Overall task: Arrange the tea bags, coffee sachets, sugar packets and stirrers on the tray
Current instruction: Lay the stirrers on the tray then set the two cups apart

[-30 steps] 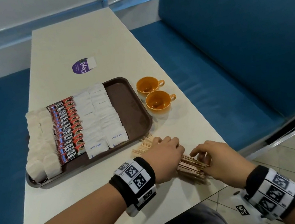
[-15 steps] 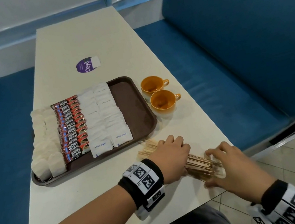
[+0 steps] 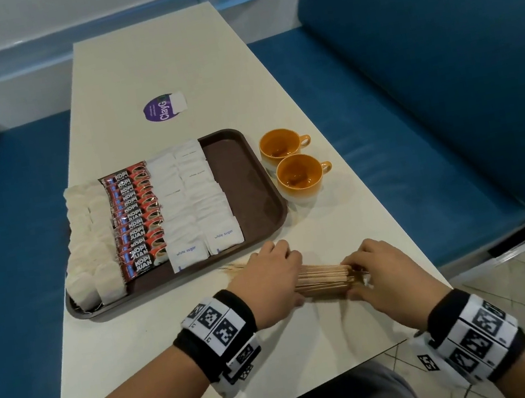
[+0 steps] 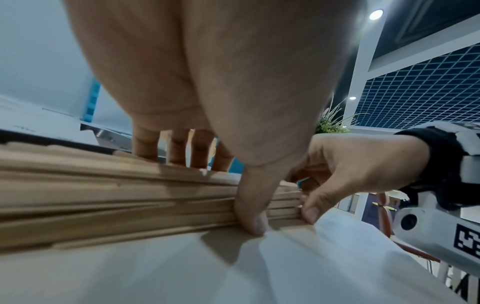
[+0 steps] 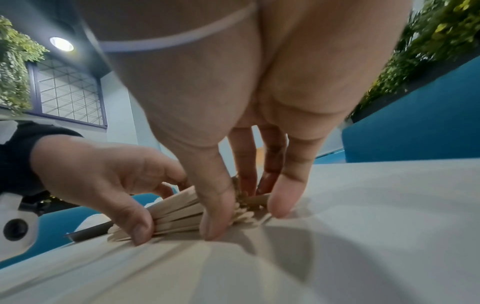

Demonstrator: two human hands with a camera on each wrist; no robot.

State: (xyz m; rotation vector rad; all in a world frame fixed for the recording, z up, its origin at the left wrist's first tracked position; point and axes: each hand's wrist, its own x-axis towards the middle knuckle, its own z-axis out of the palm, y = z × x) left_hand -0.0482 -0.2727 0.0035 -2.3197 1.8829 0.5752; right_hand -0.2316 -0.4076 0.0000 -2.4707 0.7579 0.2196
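A bundle of wooden stirrers [image 3: 323,279] [image 4: 116,197] [image 5: 179,214] lies on the white table just in front of the brown tray [image 3: 244,181]. My left hand [image 3: 271,280] [image 4: 249,205] grips the bundle's left part, thumb on the near side, fingers over the far side. My right hand [image 3: 375,270] [image 5: 233,205] pinches the bundle's right end. On the tray lie rows of white tea bags [image 3: 88,248], red coffee sachets [image 3: 135,216] and white sugar packets [image 3: 195,203]. The tray's right strip is bare.
Two orange cups [image 3: 296,172] stand right of the tray. A purple round sticker [image 3: 162,107] sits farther up the table. The table's near edge [image 3: 367,358] runs close below my hands. Blue benches flank the table on both sides.
The slanted, spread stirrers have been squeezed into a tighter bundle lying level. My right hand has moved in from the table edge onto its right end. The left hand stays on them.
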